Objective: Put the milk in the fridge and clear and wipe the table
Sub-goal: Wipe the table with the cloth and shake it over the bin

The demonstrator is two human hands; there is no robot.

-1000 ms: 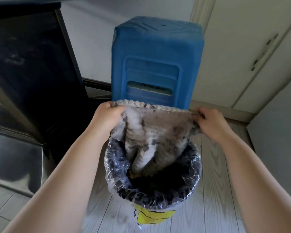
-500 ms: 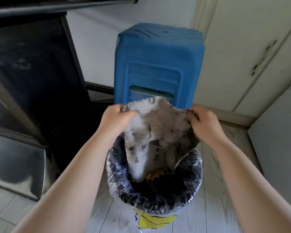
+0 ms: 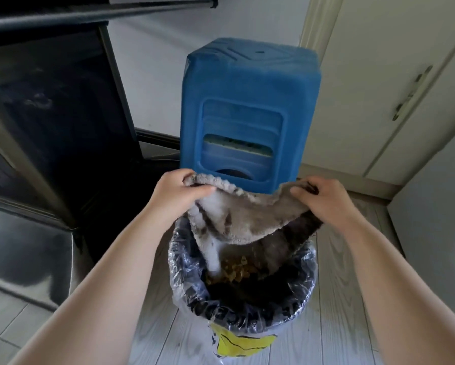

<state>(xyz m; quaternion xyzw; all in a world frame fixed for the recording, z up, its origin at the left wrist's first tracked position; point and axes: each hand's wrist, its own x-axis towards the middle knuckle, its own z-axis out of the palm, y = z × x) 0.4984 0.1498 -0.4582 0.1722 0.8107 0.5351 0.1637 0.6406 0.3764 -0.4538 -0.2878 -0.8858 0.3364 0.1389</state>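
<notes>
Over the bin (image 3: 309, 283), which stands on the floor (image 3: 165, 335) just in front of a blue stool (image 3: 250, 101), the grey cloth (image 3: 236, 219) hangs stretched between two hands. The left hand (image 3: 177, 192) has its fingers curled round one upper corner, and the right hand (image 3: 323, 198) is closed round the opposite edge, so both grip the cloth and neither is free. The cloth sags in the middle, and its lower folds reach down inside the clear liner (image 3: 184, 280), close to a heap of yellowish crumbs (image 3: 236, 270) in the bin. Neither the milk nor the tabletop is in view, so I cannot tell how far the rest of the task has got. The main risk, as I judge it, is spilling. The right-hand fold hangs very near the rim on that side, and a hard or sideways shake could throw crumbs past the liner onto the floor. The dangling end could also drag through the waste and pick up dirt, which would then be smeared on the tabletop. A loosened grip on either side would drop the cloth into the rubbish. A wide swing might brush the stool behind.
</notes>
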